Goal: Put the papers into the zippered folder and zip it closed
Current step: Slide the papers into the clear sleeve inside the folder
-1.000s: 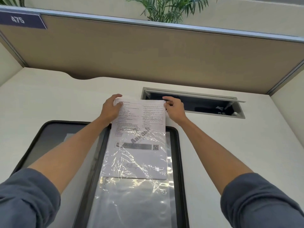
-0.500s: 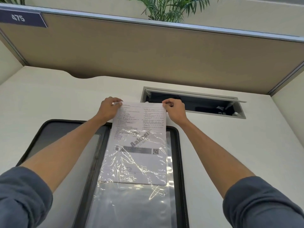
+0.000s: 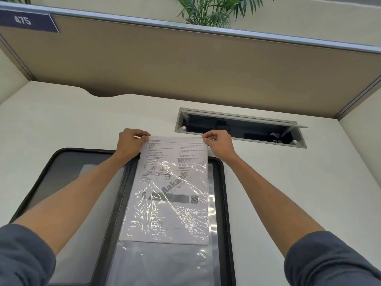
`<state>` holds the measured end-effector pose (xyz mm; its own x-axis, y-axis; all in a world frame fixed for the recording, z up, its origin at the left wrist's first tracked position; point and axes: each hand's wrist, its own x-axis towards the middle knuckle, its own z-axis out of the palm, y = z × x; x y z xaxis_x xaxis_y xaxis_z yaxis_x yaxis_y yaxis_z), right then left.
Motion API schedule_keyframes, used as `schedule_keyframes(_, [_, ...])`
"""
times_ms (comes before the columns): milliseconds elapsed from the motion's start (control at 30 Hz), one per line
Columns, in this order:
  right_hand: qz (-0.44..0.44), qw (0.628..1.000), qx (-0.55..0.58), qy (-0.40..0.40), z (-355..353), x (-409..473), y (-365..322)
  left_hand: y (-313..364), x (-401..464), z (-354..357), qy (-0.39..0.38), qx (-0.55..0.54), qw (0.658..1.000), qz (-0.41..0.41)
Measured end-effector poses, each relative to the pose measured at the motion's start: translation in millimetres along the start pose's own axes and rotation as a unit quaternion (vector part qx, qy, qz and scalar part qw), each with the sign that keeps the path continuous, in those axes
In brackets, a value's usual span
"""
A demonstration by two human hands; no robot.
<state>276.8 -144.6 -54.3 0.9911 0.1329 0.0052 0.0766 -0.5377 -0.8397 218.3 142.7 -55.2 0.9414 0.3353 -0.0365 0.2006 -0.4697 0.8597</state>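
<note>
A black zippered folder (image 3: 225, 203) lies open flat on the desk, its two halves side by side. On its right half sits a clear plastic sleeve (image 3: 169, 263). The printed papers (image 3: 175, 157) are partly inside that sleeve, with their top third sticking out past the folder's far edge. My left hand (image 3: 128, 144) pinches the papers' top left corner. At the top right corner my right hand (image 3: 219, 142) pinches the papers too. Both forearms cross over the folder.
A recessed cable tray with a raised lid (image 3: 241, 129) opens in the desk just beyond my right hand. A tan partition (image 3: 185, 65) closes off the back of the desk, with a plant (image 3: 208, 11) behind it. White desk surface (image 3: 288, 193) lies to the right.
The papers have slid toward me, deeper into the clear sleeve. Both hands came nearer with the top edge and now pinch its corners.
</note>
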Motion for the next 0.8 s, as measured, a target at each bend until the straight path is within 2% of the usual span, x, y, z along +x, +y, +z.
schedule_keyframes(333, [-0.010, 0.998, 0.010, -0.057, -3.8, -21.6, 2.8, -12.4, -22.7, -7.6, -0.001, 0.030, 1.000, 0.002])
schedule_keyframes(567, [0.006, 0.998, 0.021, -0.063, -7.5, -38.3, 4.9, -15.6, -40.2, -11.1, -0.016, 0.002, 1.000, 0.000])
schedule_keyframes(800, [0.002, 0.998, 0.015, -0.063, -7.4, -50.7, 5.2, -14.0, -46.1, -9.1, -0.015, 0.051, 0.998, 0.014])
